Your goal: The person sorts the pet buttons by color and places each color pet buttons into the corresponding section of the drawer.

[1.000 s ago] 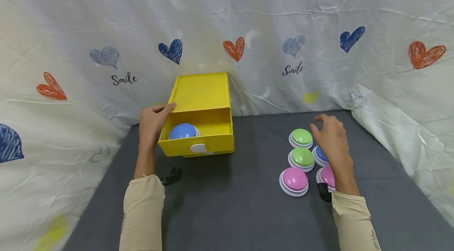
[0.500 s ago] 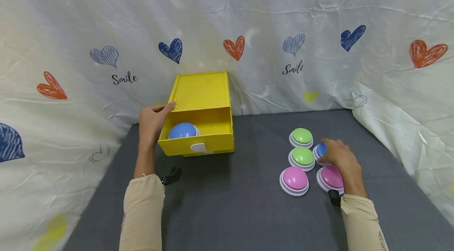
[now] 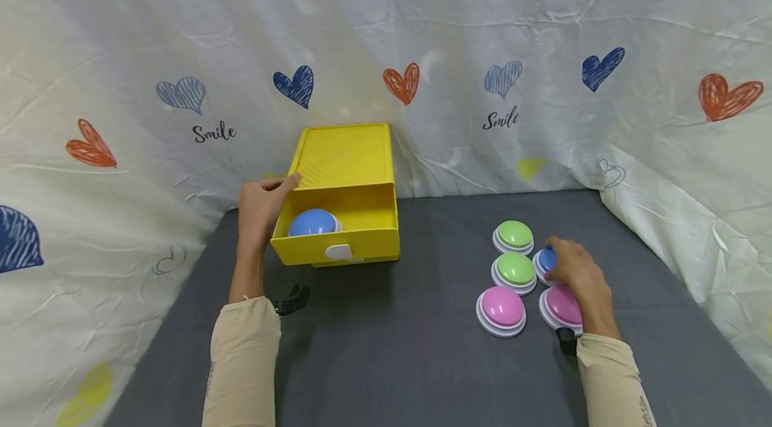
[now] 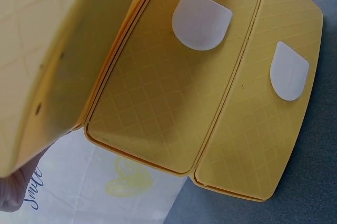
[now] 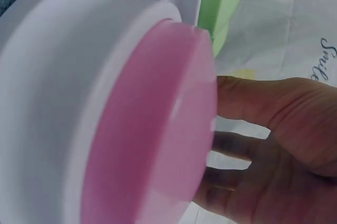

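Note:
My left hand (image 3: 259,212) holds the left upper edge of a yellow drawer box (image 3: 346,155), thumb on the top. Its top drawer (image 3: 374,237) is pulled out, and a blue-domed push button (image 3: 311,221) with a white base lies in it on the left. To the right, my right hand (image 3: 582,276) grips another blue push button (image 3: 547,259) on the table, the fingers hiding its right part. A pink push button (image 3: 563,305) stands just under that wrist and blocks much of the right wrist view. There, the fingers (image 5: 231,145) are partly hidden behind it.
Two green push buttons (image 3: 515,268) and one more pink push button (image 3: 501,307) stand left of my right hand on the dark grey table (image 3: 434,360). Two closed drawers with white handles (image 4: 201,20) show below the open one. A heart-printed curtain (image 3: 446,45) hangs behind.
My right hand has come down from above the table onto the blue push button, then barely moved. The left hand has stayed on the drawer box.

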### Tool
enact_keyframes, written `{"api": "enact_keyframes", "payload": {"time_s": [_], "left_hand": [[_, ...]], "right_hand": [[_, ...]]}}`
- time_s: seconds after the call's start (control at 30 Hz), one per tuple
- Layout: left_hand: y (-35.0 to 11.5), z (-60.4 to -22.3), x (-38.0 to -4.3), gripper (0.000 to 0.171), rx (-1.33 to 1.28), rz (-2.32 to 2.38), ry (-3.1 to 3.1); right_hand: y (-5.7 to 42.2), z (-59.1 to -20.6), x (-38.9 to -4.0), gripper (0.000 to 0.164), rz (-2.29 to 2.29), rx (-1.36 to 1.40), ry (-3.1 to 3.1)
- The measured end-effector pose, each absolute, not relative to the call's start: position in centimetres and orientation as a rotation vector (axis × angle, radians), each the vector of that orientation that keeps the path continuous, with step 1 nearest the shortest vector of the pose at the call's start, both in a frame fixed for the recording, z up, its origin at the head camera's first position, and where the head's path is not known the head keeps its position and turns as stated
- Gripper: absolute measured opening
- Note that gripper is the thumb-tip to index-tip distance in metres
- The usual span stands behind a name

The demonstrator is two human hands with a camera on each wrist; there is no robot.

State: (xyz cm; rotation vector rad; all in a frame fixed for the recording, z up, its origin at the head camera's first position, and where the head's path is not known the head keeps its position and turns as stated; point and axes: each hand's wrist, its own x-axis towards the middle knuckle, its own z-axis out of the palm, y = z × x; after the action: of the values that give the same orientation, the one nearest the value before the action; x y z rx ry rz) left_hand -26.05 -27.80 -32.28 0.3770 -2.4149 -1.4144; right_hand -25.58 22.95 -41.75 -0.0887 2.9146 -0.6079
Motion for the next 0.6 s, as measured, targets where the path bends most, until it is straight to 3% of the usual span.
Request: {"api": "enact_keyframes", "payload": {"time_s": [0.6], "left_hand": [[-27.8,-32.2,-26.0,0.068,0.395,-1.415,-2.422]], "right_hand": [[23.3,-40.1,-24.3,0.053,-0.764,-0.024,3.244]]}}
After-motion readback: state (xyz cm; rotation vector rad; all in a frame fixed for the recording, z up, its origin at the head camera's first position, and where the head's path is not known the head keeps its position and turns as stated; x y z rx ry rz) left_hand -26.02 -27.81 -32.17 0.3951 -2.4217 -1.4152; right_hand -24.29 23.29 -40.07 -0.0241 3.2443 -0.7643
